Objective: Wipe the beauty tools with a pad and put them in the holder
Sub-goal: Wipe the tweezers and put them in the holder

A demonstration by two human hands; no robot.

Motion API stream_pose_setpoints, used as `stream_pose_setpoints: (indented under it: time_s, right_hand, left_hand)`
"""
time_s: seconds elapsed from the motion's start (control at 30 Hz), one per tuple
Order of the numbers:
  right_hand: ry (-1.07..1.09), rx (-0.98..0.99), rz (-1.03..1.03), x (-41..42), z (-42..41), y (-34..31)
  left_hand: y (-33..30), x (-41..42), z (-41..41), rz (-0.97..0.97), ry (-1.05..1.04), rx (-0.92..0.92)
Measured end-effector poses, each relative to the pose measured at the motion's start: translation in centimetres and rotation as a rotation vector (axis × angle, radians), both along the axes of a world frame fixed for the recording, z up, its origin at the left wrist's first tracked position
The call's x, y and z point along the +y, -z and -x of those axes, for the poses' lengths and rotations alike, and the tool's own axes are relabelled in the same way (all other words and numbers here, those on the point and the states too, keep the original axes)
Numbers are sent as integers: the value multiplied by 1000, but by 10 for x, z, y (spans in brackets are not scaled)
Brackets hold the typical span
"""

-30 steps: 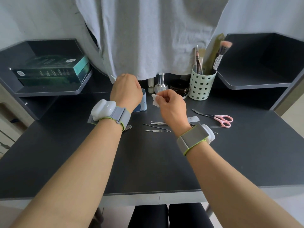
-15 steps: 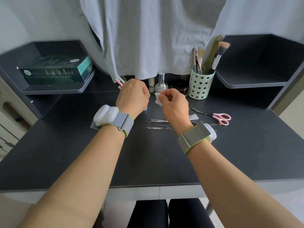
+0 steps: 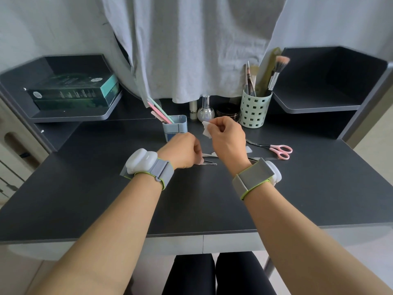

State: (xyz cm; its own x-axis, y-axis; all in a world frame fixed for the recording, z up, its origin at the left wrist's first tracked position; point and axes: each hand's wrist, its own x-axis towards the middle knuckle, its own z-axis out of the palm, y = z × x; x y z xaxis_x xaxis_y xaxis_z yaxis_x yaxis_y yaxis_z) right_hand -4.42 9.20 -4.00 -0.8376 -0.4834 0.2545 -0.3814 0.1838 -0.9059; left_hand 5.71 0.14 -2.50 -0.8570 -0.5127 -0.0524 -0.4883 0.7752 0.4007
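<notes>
My right hand (image 3: pixel 225 139) pinches a small white pad (image 3: pixel 205 129) above the desk. My left hand (image 3: pixel 182 152) is lower and nearer, its curled fingertips pinching the left end of a thin metal tool (image 3: pixel 210 163) that lies on the dark desk (image 3: pixel 191 205). Another metal tool (image 3: pixel 209 155) lies just behind it, partly hidden by my hands. A blue square holder (image 3: pixel 176 127) stands behind my left hand, with pink and green nail files (image 3: pixel 159 112) leaning out of it. Pink-handled scissors (image 3: pixel 279 150) lie to the right.
A pale green perforated cup (image 3: pixel 255 110) with brushes stands at the back right. A glass bottle (image 3: pixel 205 111), a slim tube and a dark jar sit at the back under a hanging grey cloth (image 3: pixel 191 50). Green boxes (image 3: pixel 72 92) fill the left shelf.
My left hand has come away from the blue holder, leaving the nail files in it, and dropped toward me onto the thin metal tool. My right hand still holds the pad.
</notes>
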Motion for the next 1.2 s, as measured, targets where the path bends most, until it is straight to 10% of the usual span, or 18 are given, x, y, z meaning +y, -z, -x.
stream_pose_setpoints:
  time_s: [1.2]
  right_hand:
    - [16,-9,-8,4,-2,4]
  left_hand:
    - [7,13,-12,30,101,-79]
